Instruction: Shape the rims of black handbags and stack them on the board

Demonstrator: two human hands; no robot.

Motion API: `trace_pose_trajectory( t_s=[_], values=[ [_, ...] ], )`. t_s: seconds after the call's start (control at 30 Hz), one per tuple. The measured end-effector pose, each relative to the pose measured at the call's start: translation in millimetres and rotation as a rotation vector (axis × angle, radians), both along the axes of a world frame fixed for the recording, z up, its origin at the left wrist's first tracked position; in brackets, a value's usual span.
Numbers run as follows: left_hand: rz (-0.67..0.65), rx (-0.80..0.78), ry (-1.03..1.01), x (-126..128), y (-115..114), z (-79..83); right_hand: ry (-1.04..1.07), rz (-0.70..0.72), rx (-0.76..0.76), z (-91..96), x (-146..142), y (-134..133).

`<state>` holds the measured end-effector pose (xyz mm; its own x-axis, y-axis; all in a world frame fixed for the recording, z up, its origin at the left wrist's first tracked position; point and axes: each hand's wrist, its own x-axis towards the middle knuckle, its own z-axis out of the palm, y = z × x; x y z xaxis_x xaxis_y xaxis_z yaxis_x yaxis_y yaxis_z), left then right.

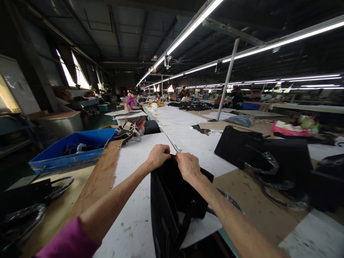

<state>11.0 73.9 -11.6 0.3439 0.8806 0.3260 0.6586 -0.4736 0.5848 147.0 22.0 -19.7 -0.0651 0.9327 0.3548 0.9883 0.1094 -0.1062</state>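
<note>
A black handbag (pixel 163 204) stands in front of me at the table's near edge, its mouth partly spread. My left hand (pixel 159 156) pinches the bag's far upper edge from the left. Close beside it, my right hand (pixel 188 165) is closed on the same edge, knuckles up. Both sets of fingertips nearly meet there, and what lies between them is partly hidden. A small shiny metal fitting (pixel 192 202) shows on the bag's dark inner face. Under the bag is white paper (pixel 131 215) with stains and scraps on it.
Black bags with plastic-wrapped handles (pixel 285 161) stand on the right; more bags (pixel 24 200) lie at far left. A blue bin (pixel 72 150) sits left of the table. A slanted metal post (pixel 228 79) rises behind. A person in purple (pixel 131 101) is farther off.
</note>
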Motion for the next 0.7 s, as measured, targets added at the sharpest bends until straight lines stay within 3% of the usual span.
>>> trace_pose_trajectory(
  t_s=[0.3, 0.53, 0.7],
  values=[
    [-0.011, -0.002, -0.039, 2, 2, -2.9, -0.012, -0.011, -0.064, 1.9, 5, -2],
    [-0.146, -0.076, -0.053, 2, 2, -1.8, -0.017, 0.028, -0.112, 8.6, -4, 1],
    [-0.115, -0.079, -0.013, 0, -1, 0.9, -0.03, 0.013, -0.155, 11.5, 14, -15]
  ],
)
